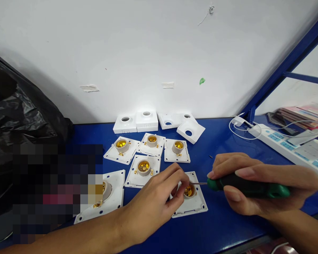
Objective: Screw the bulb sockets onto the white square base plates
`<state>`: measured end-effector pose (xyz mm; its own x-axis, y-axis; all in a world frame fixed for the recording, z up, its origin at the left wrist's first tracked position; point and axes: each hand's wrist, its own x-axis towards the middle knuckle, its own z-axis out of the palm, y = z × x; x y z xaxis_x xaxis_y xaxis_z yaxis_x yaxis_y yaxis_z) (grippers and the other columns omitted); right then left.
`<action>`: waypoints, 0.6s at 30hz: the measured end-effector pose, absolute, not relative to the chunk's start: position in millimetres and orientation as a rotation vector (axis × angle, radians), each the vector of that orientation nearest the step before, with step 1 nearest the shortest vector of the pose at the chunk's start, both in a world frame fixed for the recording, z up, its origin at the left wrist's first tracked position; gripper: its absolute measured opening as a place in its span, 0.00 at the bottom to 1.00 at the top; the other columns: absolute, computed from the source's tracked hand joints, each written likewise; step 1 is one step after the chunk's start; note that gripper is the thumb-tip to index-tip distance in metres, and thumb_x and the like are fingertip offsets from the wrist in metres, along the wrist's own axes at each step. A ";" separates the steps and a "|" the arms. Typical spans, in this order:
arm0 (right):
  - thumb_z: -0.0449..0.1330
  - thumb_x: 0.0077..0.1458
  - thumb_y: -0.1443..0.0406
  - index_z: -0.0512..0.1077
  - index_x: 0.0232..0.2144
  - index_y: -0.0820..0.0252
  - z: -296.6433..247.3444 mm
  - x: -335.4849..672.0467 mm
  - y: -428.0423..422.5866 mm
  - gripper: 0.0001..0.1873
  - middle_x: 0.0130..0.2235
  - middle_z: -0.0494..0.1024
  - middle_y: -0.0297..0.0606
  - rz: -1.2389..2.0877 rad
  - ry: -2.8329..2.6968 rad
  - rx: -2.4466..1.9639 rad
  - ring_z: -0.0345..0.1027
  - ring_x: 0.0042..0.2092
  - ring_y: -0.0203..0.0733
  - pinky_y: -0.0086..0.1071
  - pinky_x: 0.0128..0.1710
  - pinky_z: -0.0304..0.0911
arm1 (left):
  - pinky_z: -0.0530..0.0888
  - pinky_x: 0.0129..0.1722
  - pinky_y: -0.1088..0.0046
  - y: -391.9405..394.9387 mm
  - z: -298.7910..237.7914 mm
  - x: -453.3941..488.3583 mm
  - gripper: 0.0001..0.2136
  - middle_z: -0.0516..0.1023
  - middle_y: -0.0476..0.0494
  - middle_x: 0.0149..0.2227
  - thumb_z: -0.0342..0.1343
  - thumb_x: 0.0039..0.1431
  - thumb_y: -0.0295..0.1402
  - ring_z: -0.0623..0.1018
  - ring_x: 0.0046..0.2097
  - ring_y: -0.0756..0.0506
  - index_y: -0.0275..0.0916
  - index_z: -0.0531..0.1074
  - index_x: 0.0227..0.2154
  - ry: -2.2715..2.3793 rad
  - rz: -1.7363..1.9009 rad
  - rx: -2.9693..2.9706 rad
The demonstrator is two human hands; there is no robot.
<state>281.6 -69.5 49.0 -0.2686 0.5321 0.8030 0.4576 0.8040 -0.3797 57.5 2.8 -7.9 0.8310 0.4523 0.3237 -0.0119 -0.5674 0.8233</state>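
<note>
My right hand (pixel 265 183) is wrapped round a screwdriver (pixel 249 186) with a black and green handle. Its thin shaft points left, and the tip ends at the pinched fingertips of my left hand (pixel 164 194). Whatever those fingertips hold is too small or hidden to make out. Just below them a lamp socket base (pixel 194 206) lies on the blue table, a white square plate with a brass-lined ring, partly covered by my left hand. Several like bases sit behind and to the left, among them a socket base (pixel 144 169) beside my left knuckles.
White covers with round holes, such as the near cover (pixel 198 132), stand along the wall. A power strip (pixel 288 144) with white cables lies at right. A black plastic bag (pixel 18 106) bulges at left. A tiny dark piece (pixel 210 156) rests on the blue table (pixel 214 233).
</note>
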 end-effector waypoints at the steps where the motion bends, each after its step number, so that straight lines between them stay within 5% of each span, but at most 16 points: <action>1: 0.70 0.54 0.73 0.72 0.45 0.54 48.7 279.7 -69.0 0.18 0.30 0.84 0.36 0.083 -1.907 -0.741 0.79 0.25 0.42 0.35 0.26 0.79 | 0.70 0.36 0.75 2.9 -7.9 57.5 0.13 0.68 0.52 0.40 0.51 0.66 0.16 0.70 0.36 0.52 0.43 0.65 0.40 0.320 0.642 2.100; 13: 0.67 0.59 0.72 0.72 0.43 0.56 53.4 273.3 -66.5 0.12 0.27 0.82 0.35 -0.046 -1.906 -0.735 0.76 0.23 0.39 0.33 0.24 0.77 | 0.72 0.36 0.74 1.8 -3.7 57.5 0.09 0.68 0.51 0.40 0.49 0.69 0.20 0.71 0.35 0.51 0.43 0.64 0.41 0.336 0.645 2.142; 18: 0.64 0.60 0.72 0.71 0.46 0.60 51.0 268.4 -61.5 0.13 0.25 0.81 0.35 -0.020 -1.827 -0.670 0.75 0.21 0.39 0.33 0.21 0.75 | 0.74 0.39 0.71 -1.2 -1.7 56.3 0.14 0.70 0.50 0.43 0.58 0.63 0.24 0.74 0.37 0.49 0.45 0.64 0.47 0.390 0.661 2.238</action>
